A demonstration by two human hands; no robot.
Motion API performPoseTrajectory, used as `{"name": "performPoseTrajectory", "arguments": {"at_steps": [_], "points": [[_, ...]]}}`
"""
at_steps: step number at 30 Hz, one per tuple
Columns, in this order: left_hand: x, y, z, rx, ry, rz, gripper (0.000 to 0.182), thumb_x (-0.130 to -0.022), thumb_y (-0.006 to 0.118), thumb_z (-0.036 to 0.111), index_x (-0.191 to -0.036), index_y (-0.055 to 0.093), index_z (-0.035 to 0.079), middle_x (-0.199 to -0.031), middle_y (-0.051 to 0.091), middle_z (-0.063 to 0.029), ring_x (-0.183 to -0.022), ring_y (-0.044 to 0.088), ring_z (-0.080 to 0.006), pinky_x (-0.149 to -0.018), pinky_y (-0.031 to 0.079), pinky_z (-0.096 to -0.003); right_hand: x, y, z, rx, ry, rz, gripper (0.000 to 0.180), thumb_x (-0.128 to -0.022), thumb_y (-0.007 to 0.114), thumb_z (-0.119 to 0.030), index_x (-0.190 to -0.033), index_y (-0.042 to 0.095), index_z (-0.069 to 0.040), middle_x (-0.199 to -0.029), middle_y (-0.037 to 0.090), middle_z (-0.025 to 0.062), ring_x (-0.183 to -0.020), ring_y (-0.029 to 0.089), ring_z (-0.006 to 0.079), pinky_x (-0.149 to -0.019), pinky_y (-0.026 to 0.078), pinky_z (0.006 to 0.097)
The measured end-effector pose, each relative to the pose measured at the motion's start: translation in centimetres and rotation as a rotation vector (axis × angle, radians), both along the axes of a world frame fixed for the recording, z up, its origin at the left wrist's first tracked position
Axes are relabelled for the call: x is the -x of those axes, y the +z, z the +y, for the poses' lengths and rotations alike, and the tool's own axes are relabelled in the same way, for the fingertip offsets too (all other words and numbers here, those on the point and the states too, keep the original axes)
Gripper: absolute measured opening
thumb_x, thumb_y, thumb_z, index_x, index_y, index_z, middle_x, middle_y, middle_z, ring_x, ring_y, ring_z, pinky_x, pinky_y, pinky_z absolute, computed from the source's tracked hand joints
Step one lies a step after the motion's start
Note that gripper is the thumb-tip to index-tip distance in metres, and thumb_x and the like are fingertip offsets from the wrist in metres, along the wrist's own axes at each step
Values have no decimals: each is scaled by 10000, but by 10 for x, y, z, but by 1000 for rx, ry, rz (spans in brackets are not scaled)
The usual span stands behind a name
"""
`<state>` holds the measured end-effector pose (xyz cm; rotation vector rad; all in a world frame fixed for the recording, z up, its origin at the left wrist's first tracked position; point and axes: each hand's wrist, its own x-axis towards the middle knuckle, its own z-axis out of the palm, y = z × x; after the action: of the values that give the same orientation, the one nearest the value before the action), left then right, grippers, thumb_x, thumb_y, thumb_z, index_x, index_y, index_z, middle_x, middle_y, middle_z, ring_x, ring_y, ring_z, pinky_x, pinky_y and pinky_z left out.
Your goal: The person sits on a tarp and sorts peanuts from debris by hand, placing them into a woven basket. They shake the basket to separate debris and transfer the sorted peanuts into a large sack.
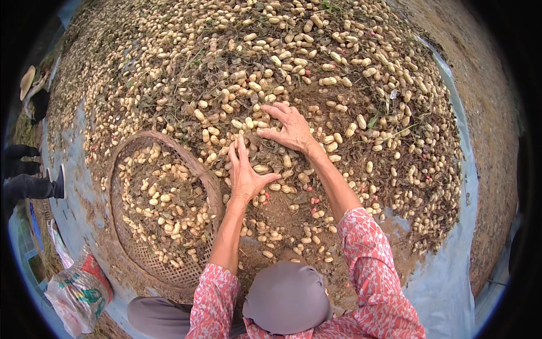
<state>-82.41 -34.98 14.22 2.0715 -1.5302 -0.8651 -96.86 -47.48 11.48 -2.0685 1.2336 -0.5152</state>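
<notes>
A wide heap of unshelled peanuts [296,63] mixed with dry leaves and soil spreads before me. My left hand [245,176] has its thumb stretched away from the fingers, and its fingertips touch the peanuts. Just beyond it and to the right, my right hand [292,129] is bent over the heap with fingers apart. Between the two hands lie dark dry leaves [269,148] and several pods. A round woven basket [165,271] stands close to the left of my left forearm, tilted, part-filled with peanuts and leaf scraps [169,203].
Under the heap lies a blue plastic sheet [444,275]. A printed woven sack [80,292] is at the lower left. People stand at the left edge, one showing a dark trouser leg and shoe [59,182]. Bare ground [487,127] borders the sheet on the right.
</notes>
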Motion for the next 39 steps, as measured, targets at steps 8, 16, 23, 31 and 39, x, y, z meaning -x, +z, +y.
{"name": "performPoseTrajectory", "arguments": {"at_steps": [8, 16, 23, 31, 39], "points": [[5, -9, 21, 150, -41, 415, 1285, -501, 913, 276, -1486, 106, 103, -1433, 275, -195, -1335, 317, -335, -1090, 340, -432, -6, 15, 58, -197, 24, -227, 682, -692, 704, -606, -1169, 638, -123, -1186, 571, 114, -1059, 574, 284, -891, 470, 408], [-59, 91, 99, 246, 107, 359, 1131, -541, 901, 214, -1438, 230, 57, -1317, 379, -140, -1214, 434, -278, -1011, 402, -397, -86, 102, 121, -311, 116, -607, 615, -653, 774, -488, -1146, 644, -143, -1212, 535, 127, -1128, 531, 310, -932, 458, 463], [-139, 145, 155, -92, 342, -459, 1079, -592, 850, 81, -1469, 223, 62, -1484, 274, -207, -1320, 379, -324, -1073, 359, -413, -91, 107, 170, 69, 81, -436, 954, -704, 724, -567, -1425, 329, -84, -1432, 277, 240, -1311, 314, 415, -1082, 237, 555], [37, 36, 156, 318, -28, -25, 816, -732, 786, 180, -1368, 321, -33, -1360, 361, -242, -1266, 393, -410, -1038, 380, -455, 76, -4, 182, 300, -420, 134, 876, -761, 739, -379, -1412, 288, -3, -1430, 280, 270, -1322, 277, 432, -1094, 231, 530], [8, -25, 67, 129, 203, -203, 1147, -715, 695, 603, -1466, 105, -31, -1530, 121, -214, -1386, 212, -395, -1100, 193, -551, -11, 7, 63, 385, -5, -109, 733, -803, 638, -512, -1381, 419, -119, -1417, 310, 246, -1332, 270, 418, -1104, 184, 550]]}}
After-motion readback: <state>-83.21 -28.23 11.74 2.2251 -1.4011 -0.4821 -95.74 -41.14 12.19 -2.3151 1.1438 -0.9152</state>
